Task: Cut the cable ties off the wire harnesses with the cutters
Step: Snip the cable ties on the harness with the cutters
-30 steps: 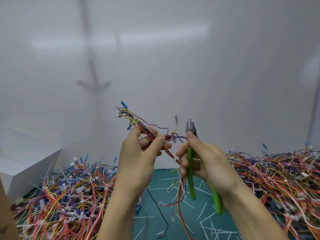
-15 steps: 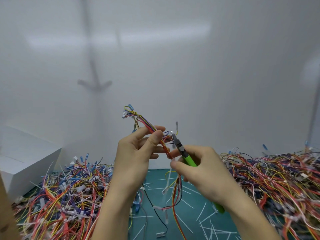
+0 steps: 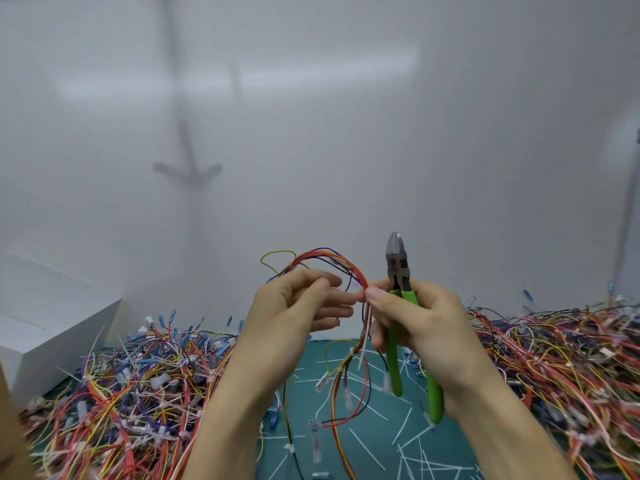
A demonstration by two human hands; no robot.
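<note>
I hold a wire harness [image 3: 330, 259] of red, orange, yellow and blue wires up in front of me. It arches from behind my left hand [image 3: 301, 310] to my right hand [image 3: 419, 323]. The left hand's fingers are stretched out to the right, and the wires lie across their far side. My right thumb and forefinger pinch the bundle at its right end, and the loose ends dangle below. The other fingers of that hand grip the green-handled cutters [image 3: 394, 358]. The grey jaws point straight up, closed, clear of the wires.
Tangled heaps of harnesses lie on the left [image 3: 138, 382] and on the right [image 3: 561, 358]. Between them is a green cutting mat [image 3: 377, 434] strewn with cut white ties. A white box [image 3: 52, 323] stands at the far left, and a white wall closes the back.
The cutters swung from leaning against the harness to upright. My right thumb and forefinger took hold of the bundle, my left fingers straightened, and the harness now arches between both hands.
</note>
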